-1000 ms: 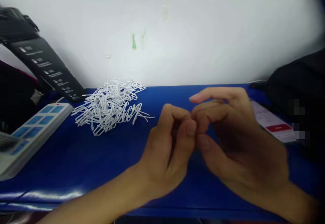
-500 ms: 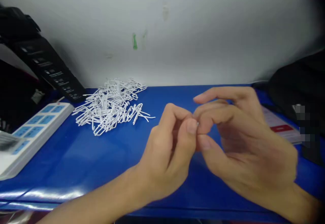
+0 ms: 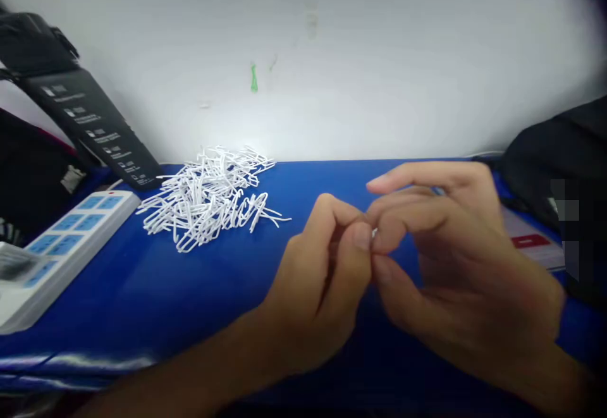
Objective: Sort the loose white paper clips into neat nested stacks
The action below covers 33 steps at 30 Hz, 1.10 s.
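My left hand (image 3: 322, 279) is closed, its thumb pressed against the bent index finger. A small whitish piece (image 3: 374, 233) peeks out at the thumb tip, mostly hidden by the fingers, so its kind cannot be told. My right hand (image 3: 455, 266) meets it there, thumb and index finger pinching at the same spot while its other fingers stay bent above. Both hands are held above the blue tabletop (image 3: 190, 304). Left of them lies a loose heap of thin, white, bent strips (image 3: 208, 196) that look like twist ties or coated wires.
A white power strip (image 3: 71, 234) with blue labels lies along the left side. Behind it leans a black panel (image 3: 90, 114) with printed icons. A white wall (image 3: 355, 89) closes off the back. At the right are a black bag (image 3: 545, 146) and a flat packet (image 3: 533, 241) with a red mark.
Both hands have shifted very slightly to the right in the view, still pinched together. A little more of the whitish piece shows between them. The lighting on the hands and table is darker.
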### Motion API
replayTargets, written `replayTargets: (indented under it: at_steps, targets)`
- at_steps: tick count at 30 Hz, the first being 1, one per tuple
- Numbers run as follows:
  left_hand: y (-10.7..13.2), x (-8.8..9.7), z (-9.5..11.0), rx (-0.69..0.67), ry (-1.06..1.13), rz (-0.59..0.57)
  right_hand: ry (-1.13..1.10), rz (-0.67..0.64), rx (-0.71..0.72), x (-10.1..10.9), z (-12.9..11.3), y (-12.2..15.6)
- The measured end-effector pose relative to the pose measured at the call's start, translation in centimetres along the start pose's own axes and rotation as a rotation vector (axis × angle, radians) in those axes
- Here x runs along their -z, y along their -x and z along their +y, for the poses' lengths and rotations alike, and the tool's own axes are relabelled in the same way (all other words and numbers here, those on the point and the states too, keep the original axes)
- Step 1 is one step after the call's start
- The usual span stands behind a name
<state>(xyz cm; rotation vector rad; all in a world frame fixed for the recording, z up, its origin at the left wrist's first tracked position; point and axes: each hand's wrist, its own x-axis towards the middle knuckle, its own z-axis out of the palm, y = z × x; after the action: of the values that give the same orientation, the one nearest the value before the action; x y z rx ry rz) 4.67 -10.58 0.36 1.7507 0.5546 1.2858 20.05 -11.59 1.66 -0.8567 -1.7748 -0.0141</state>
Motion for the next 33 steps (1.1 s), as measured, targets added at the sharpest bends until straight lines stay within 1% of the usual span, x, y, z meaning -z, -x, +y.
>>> replayTargets:
  at_steps: [5, 9, 12, 16, 20, 30, 33]
  targets:
    - [-0.05, -0.02, -0.19, -0.024, -0.002, 0.017, -0.008, 0.011, 0.002, 0.02, -0.04, -0.05]
    - [-0.01, 0.0, -0.22, -0.033, -0.003, -0.008, -0.02, 0.008, 0.007, 0.0, -0.05, -0.02]
    - [0.06, 0.0, -0.16, -0.029, -0.009, 0.004, -0.023, 0.012, 0.009, -0.03, -0.07, -0.07]
    - [0.09, -0.04, -0.04, -0.028, -0.043, 0.005, -0.017, -0.008, 0.009, 0.07, -0.05, -0.18]
    - [0.03, -0.02, -0.03, -0.055, -0.047, 0.005, -0.009, -0.011, 0.017, 0.18, 0.06, -0.16]
    - [0.02, 0.31, -0.42, -0.124, -0.151, 0.01, -0.016, 0.003, -0.017, 0.16, 0.06, 0.01]
    - [0.0, 0.39, -0.51, -0.125, -0.178, 0.009, 0.008, -0.002, 0.005, 0.18, 0.15, 0.01]
